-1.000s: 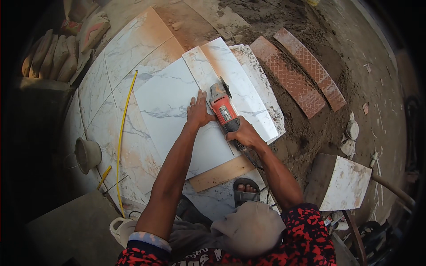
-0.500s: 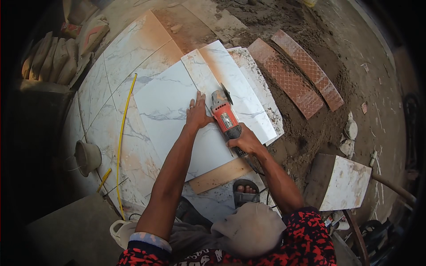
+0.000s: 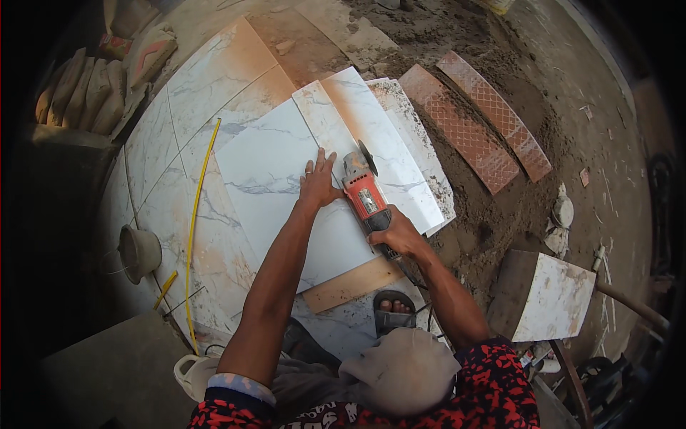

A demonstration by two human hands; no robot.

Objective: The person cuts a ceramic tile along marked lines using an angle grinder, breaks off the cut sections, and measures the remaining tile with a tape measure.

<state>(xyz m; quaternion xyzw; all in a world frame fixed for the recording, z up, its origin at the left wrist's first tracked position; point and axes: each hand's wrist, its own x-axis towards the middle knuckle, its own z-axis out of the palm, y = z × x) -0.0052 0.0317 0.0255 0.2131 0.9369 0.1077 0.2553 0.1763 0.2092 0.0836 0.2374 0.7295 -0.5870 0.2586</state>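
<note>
My right hand (image 3: 395, 232) wraps round the dark rear grip of a red and grey angle grinder (image 3: 366, 198), its cord trailing toward my feet. The grinder's thin disc (image 3: 367, 158) stands on edge over the white marbled tile pieces to the right. Flat on a large white tile with grey veins (image 3: 264, 161) lies my left hand (image 3: 319, 180), fingers stretched out, thumb close to the grinder's side. Beyond my fingertips is a narrow tile strip (image 3: 314, 107), beside an orange-dusted tile piece (image 3: 407, 171). A light wooden board (image 3: 351, 284) sits at the large tile's near edge.
A yellow tape (image 3: 194, 214) runs across the dusty tiled floor at left, near a grey bucket (image 3: 141, 253). Two reddish patterned tile strips (image 3: 464, 129) lie on dark soil at right. A white-faced block (image 3: 554, 297) stands near right; several filled sacks (image 3: 82, 93) lean at far left.
The angle grinder and my right hand have shifted slightly toward me and to the right. My left hand stays in place on the tile, its fingers slightly more spread.
</note>
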